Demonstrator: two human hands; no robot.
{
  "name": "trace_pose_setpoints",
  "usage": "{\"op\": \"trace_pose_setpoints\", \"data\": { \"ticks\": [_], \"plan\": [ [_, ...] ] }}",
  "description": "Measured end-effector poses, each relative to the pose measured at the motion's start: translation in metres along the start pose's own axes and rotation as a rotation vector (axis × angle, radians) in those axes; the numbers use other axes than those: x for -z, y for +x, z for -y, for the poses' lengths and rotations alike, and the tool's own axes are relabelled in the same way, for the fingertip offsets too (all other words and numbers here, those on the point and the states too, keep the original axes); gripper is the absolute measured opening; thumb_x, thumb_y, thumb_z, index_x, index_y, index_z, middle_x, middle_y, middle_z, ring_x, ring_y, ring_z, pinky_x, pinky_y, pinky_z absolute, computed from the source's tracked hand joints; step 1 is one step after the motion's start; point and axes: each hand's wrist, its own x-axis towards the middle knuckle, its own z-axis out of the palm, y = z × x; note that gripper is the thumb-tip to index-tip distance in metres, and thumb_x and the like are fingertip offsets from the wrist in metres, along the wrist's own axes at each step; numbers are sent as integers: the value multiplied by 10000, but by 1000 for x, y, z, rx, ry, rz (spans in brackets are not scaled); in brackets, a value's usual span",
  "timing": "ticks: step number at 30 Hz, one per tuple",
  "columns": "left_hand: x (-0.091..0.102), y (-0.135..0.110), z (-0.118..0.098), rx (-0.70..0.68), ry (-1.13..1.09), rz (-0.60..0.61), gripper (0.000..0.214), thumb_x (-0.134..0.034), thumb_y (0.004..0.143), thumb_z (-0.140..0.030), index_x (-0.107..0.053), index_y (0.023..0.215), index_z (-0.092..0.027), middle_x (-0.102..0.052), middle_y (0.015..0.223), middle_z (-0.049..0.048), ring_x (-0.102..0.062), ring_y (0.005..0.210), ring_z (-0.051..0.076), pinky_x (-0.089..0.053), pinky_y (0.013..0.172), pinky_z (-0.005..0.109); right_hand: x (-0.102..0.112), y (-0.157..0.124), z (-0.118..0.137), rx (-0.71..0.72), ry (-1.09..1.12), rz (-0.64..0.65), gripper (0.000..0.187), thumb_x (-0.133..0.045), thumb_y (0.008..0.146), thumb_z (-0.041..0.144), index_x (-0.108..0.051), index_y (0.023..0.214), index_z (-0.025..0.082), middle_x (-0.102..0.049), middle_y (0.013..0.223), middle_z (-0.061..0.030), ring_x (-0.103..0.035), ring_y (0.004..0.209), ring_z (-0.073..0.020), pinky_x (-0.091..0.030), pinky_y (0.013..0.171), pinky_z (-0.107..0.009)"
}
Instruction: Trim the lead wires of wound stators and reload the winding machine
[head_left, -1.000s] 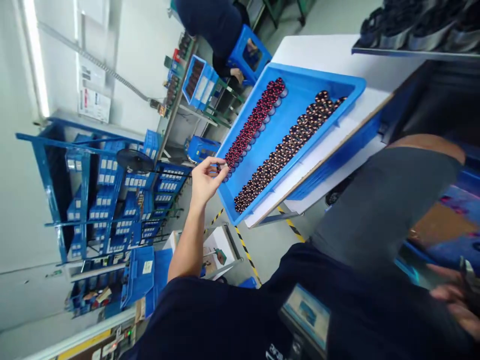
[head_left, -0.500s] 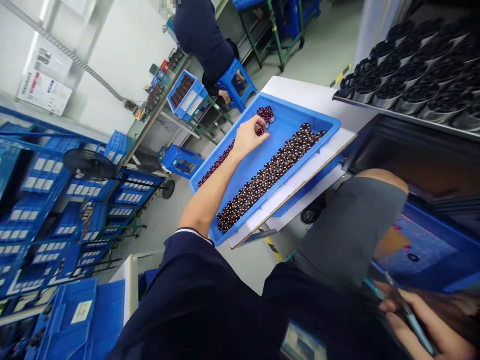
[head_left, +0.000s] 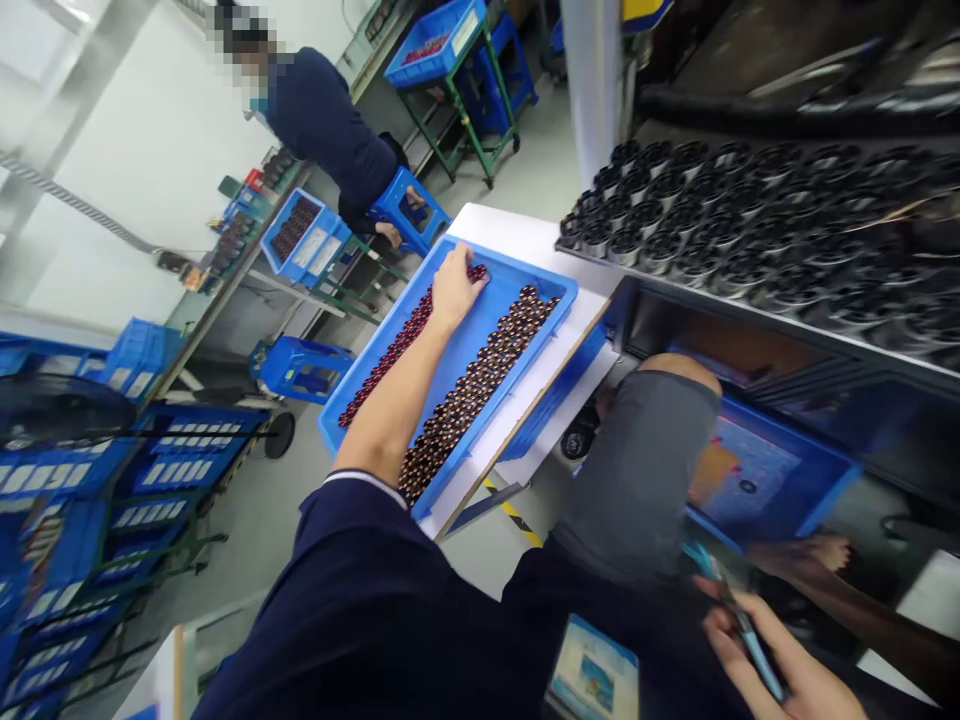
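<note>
My left hand [head_left: 455,287] reaches into a blue tray [head_left: 564,290], its fingers curled around a small red round part [head_left: 477,272] with copper-coloured spots. Part of what the fingers grip is hidden behind them. A row of like red parts [head_left: 390,362] runs along the tray's left side, partly behind my forearm. Along the right side stand several rows of dark round parts [head_left: 480,380] with copper-coloured spots. Low at the right, my right hand [head_left: 780,650] is closed around pliers [head_left: 750,630] with light blue handles, away from the tray.
A rack [head_left: 675,275] of silver cylinders with black tops stands at the right. Beneath it is a blue bin [head_left: 814,500]. A co-worker [head_left: 322,120] sits on a blue stool [head_left: 411,205] at the back bench. Blue bins on shelves [head_left: 180,460] and a fan [head_left: 60,410] stand left.
The view has swung right, so the tray sits further left and more of the rack shows. My left hand now lies closer against the far red parts. The right hand still holds the pliers.
</note>
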Motion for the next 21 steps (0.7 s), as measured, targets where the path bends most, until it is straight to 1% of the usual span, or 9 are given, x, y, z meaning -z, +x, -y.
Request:
{"op": "trace_pose_setpoints", "data": {
  "ticks": [2, 4, 8, 10, 12, 14, 16, 18, 21],
  "plan": [
    [15, -2, -17, -61, -54, -54, 514, -931, 959, -611, -708, 1183, -206, -820, 1116, 7, -681, 1028, 166, -603, 1192, 449, 2, 3, 29, 13, 20, 30, 509, -834, 982, 843, -946, 1348, 509, -978, 1153, -97, -994, 1111, -420, -784, 960, -481],
    [27, 3, -40, -143, -135, -145, 580, -1023, 875, -638, -734, 1199, -252, -846, 1187, 19, -651, 936, 196, -623, 1151, 539, 5, 5, 59, 36, 36, 82, 516, -727, 1114, 751, -918, 1320, 319, -949, 1093, -121, -968, 988, -336, -795, 965, -425],
    [28, 7, -121, -381, -305, -232, 597, -1144, 631, -735, -854, 1035, -405, -831, 1072, 2, -569, 843, 238, -656, 980, 620, 10, 12, 90, 47, 43, 122, 300, -670, 1184, 524, -832, 1231, 275, -903, 1088, -71, -878, 969, -255, -710, 949, -360],
    [19, -14, -191, -752, -284, -164, 426, -1039, 887, -716, -937, 1155, -401, -866, 1133, 31, -685, 1021, 313, -655, 1080, 664, 12, 12, 94, 46, 39, 129, 213, -691, 1157, 436, -808, 1230, 274, -883, 1092, -50, -850, 985, -244, -674, 950, -352],
    [4, -45, -270, -948, -339, -52, 315, -1007, 999, -584, -950, 1225, -372, -873, 1277, 61, -728, 1163, 359, -607, 1230, 715, 14, 8, 95, 55, 39, 149, 169, -698, 1129, 365, -791, 1234, 271, -865, 1113, -42, -824, 997, -237, -648, 962, -352],
    [-19, -73, -340, -1069, -393, 83, 212, -942, 1078, -512, -935, 1186, -330, -854, 1316, 113, -707, 1310, 421, -619, 1210, 696, 17, 1, 96, 69, 44, 158, 139, -701, 1105, 315, -779, 1210, 269, -857, 1158, -41, -807, 1030, -234, -628, 978, -350],
    [-49, -90, -388, -1023, -356, 104, 180, -901, 1088, -448, -895, 1161, -283, -817, 1326, 160, -679, 1385, 479, -623, 1174, 716, 22, -9, 94, 77, 60, 148, 109, -706, 1092, 287, -770, 1177, 265, -850, 1180, -39, -794, 1044, -228, -609, 970, -339],
    [-77, -94, -411, -966, -298, 89, 204, -923, 1036, -445, -843, 1095, -266, -776, 1278, 165, -667, 1373, 503, -613, 1168, 741, 28, -19, 89, 74, 89, 117, 93, -711, 1096, 288, -770, 1162, 259, -842, 1141, -28, -783, 1014, -216, -598, 937, -322],
    [-106, -82, -414, -905, -231, 95, 305, -959, 1007, -519, -797, 1024, -261, -744, 1235, 150, -641, 1373, 500, -563, 1244, 772, 37, -33, 76, 64, 150, 36, 158, -703, 1144, 361, -801, 1180, 242, -821, 1003, -4, -762, 893, -196, -607, 881, -306]
  ]
}}
